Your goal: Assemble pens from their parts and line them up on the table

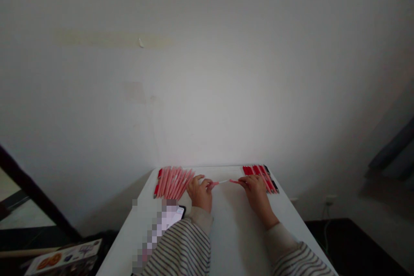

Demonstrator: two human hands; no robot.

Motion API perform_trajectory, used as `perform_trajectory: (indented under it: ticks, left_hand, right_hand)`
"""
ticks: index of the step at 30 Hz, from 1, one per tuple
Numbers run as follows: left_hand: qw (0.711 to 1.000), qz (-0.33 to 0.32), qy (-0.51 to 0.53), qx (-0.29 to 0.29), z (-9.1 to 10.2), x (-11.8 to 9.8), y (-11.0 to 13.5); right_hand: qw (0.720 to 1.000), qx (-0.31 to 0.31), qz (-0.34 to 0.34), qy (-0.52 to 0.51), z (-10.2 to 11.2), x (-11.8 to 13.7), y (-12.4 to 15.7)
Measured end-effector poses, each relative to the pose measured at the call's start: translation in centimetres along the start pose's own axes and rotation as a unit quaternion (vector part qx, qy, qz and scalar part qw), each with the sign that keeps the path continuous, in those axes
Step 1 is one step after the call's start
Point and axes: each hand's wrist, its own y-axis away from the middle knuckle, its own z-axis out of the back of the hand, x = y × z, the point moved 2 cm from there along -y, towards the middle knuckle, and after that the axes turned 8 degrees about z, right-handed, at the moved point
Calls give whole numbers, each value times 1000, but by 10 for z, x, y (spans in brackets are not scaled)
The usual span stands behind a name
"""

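My left hand (pixel 201 193) pinches a short pink pen part (pixel 213 184) between thumb and fingers. A thin white rod (pixel 223 181) extends from its right end. My right hand (pixel 257 194) is closed on a slim pinkish-red pen part (pixel 235 181), whose tip is close to the white rod; whether they touch I cannot tell. Beside my left hand lies a pile of pink pens (pixel 173 183), with red parts at its left edge. Behind and beside my right hand is a row of red and pink pens (pixel 267 177), with dark ones at its right end.
The white table (pixel 226 233) stands against a pale wall (pixel 213 73). A phone (pixel 171 215), partly pixelated, lies by my left forearm. On the lower left is a printed box (pixel 64 258); a cable (pixel 326 224) hangs from a wall socket at the right.
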Motion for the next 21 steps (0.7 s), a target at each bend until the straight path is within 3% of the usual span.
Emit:
perform_trajectory:
  ticks: [21]
  left_hand:
    - [999,-22,12,42,3,-8,3]
  right_hand:
    - [998,28,44,-33,3,20,-1]
